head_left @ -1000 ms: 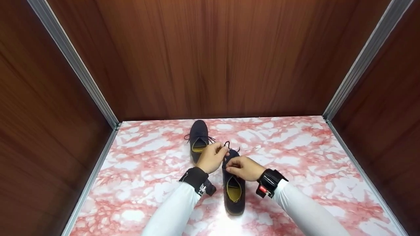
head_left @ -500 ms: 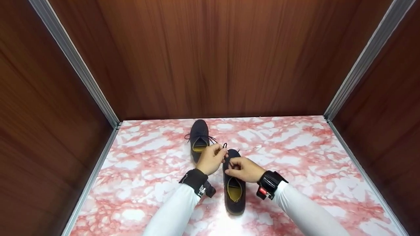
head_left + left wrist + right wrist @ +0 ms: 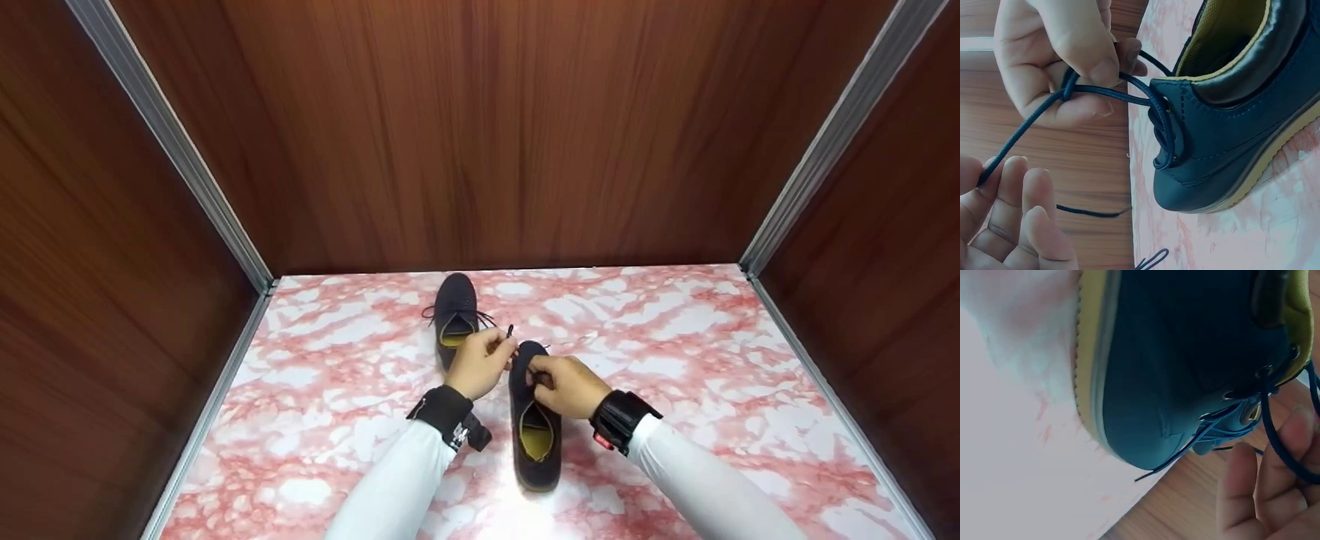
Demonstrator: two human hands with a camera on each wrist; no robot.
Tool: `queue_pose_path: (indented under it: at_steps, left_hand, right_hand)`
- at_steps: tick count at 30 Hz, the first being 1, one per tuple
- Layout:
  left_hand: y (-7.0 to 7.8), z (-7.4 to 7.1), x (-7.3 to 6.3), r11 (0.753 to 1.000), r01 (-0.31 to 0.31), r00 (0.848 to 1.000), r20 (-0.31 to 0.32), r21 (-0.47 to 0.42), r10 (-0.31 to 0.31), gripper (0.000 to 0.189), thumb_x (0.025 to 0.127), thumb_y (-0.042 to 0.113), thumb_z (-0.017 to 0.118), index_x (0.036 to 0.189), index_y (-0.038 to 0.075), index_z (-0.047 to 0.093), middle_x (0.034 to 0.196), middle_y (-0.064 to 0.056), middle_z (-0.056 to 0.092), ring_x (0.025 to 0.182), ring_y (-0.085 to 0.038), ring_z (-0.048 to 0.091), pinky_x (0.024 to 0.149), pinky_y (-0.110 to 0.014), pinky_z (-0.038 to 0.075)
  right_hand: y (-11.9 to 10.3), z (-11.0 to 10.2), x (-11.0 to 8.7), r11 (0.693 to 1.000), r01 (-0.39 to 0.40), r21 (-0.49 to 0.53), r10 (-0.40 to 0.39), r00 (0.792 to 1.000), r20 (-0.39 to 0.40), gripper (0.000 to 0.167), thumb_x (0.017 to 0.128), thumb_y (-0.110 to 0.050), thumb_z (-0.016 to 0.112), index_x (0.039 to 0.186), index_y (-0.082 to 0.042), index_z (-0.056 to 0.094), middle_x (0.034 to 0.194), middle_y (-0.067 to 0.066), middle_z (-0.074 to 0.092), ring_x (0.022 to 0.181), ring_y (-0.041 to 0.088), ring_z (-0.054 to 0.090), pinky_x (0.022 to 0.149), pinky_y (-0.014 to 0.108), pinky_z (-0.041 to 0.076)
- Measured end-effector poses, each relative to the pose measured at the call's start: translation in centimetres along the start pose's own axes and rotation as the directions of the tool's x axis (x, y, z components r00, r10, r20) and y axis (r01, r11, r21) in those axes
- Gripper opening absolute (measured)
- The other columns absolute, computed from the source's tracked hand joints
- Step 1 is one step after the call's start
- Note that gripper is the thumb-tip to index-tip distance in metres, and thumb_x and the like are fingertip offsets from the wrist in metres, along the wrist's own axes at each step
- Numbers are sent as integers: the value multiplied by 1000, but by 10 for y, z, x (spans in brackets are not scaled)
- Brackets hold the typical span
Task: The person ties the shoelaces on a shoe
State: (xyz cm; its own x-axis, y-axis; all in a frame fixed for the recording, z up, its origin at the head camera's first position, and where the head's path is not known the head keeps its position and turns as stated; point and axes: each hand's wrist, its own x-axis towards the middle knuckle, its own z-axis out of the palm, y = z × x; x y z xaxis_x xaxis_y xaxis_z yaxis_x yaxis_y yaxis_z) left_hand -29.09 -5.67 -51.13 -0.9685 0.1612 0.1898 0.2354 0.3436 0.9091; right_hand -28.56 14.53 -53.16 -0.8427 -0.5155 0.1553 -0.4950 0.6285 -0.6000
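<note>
Navy shoe [image 3: 1207, 140] here: smooth upper, mustard woven lining, ridged tan sole. It's at 5 o'clock from the middle of the head view, toe towards 12. The left hand [image 3: 484, 364] pinches 1 strand of the round, cord-like lace [image 3: 1270, 419]; the right hand [image 3: 566, 386] pinches a loop of it. 2nd shoe [image 3: 455, 296]'s off at 11 o'clock, same pink-and-white marbled surface [image 3: 660, 450].

Left forearm [image 3: 394, 480] and right forearm [image 3: 705, 480] slanted inward, left hand [image 3: 480, 366] just out in front, pinching, right hand [image 3: 571, 387] close beside it, curled, pinching too
</note>
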Motion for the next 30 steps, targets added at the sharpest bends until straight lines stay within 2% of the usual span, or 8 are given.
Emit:
queue_pose_path:
  at_steps: [6,13,19,22,26,28,30]
  left_hand:
    - [0,-2,1,999,-12,1000,-13,41,13,22,101,21,66,88,5,72,79,-3,68,66,-4,62,64,-22,53]
    - [-1,0,1,998,-35,999,-23,45,36,21,100,20,67,84,6,70,78,-5,69,64,-3,61,63,-21,52]
    - [-2,4,1,994,-75,997,-27,81,77,19,99,18,68,84,6,71,84,-7,73,74,-7,62,72,-23,54]
    - [-3,5,2,992,-87,995,-38,94,90,18,98,17,69,84,6,72,86,-8,75,79,-9,63,76,-25,54]
    - [-6,5,3,996,-59,997,-40,72,62,16,99,19,70,92,6,76,87,-9,75,76,-8,64,72,-23,54]
    - [-7,4,3,998,-31,999,-41,53,34,16,100,21,70,98,6,77,88,-9,75,73,-7,63,69,-22,54]
    - [-10,3,2,999,-8,999,-45,42,9,17,99,21,70,102,6,77,89,-10,74,73,-6,63,68,-21,54]
  right_hand:
    - [7,4,0,999,-7,49,10,998,-62,18,87,1,67,91,-16,71,82,-2,67,72,5,55,67,20,47]
    - [9,5,1,997,-4,83,13,994,-108,16,85,-2,71,91,-16,73,88,1,71,77,5,59,72,21,51]
    - [9,10,2,976,-7,218,31,994,-109,9,86,-14,82,91,-16,74,82,-4,69,71,1,58,67,19,49]
    - [9,13,3,965,-3,262,38,991,-129,10,90,-21,82,88,-16,74,80,-4,67,71,0,55,67,18,46]
    - [10,15,5,936,-26,350,83,985,-149,12,95,-18,76,85,-12,74,78,-3,66,69,0,55,66,17,45]
    - [11,15,5,901,-51,431,121,983,-136,13,97,-14,74,87,-5,74,78,-1,68,69,0,57,67,17,48]
    - [12,14,6,847,-84,525,163,981,-106,16,98,-11,71,90,3,72,79,-1,69,71,1,61,69,18,53]
